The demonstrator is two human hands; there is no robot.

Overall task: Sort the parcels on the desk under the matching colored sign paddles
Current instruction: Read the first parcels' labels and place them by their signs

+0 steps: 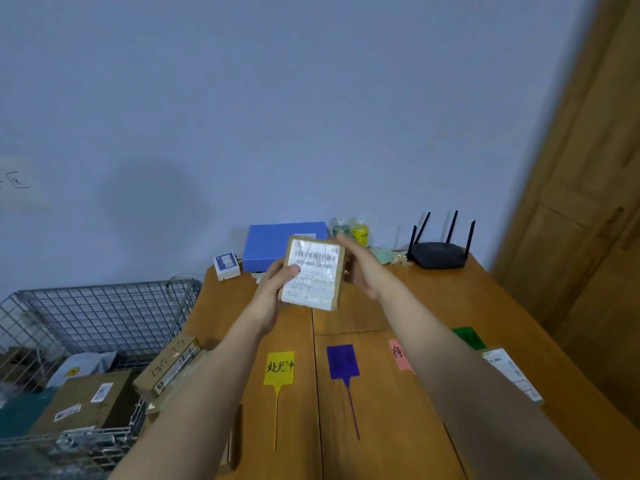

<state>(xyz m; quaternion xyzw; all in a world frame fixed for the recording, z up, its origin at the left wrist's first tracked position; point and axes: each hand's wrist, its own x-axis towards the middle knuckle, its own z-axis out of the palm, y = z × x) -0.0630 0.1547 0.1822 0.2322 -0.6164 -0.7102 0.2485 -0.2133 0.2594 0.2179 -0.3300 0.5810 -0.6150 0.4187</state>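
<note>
Two bare forearms reach forward over a wooden surface [433, 306], both hands lifted above it and closed on one small brown parcel [313, 273]. Its white shipping label faces the camera, tilted slightly. The left hand [273, 292] grips the parcel's left edge with the thumb pressed across the label; the right hand [362, 268] clasps the right edge, fingers curled behind the cardboard.

Four sign paddles lie flat on the surface below the parcel: a yellow paddle [279, 368] with handwritten black characters, a purple paddle [342, 362] beside it, a pink paddle [400, 355] and a green paddle [469, 337], the last two partly hidden by the right forearm. Another labelled parcel [512, 372] rests near the surface's right edge, just past the green paddle.

At the far end, against the wall, stand a blue box [273, 244], a small white box [227, 266], two bottles [351, 230] and a black router [440, 254]. A wire basket [104, 306] at left holds more cardboard parcels [86, 400].
</note>
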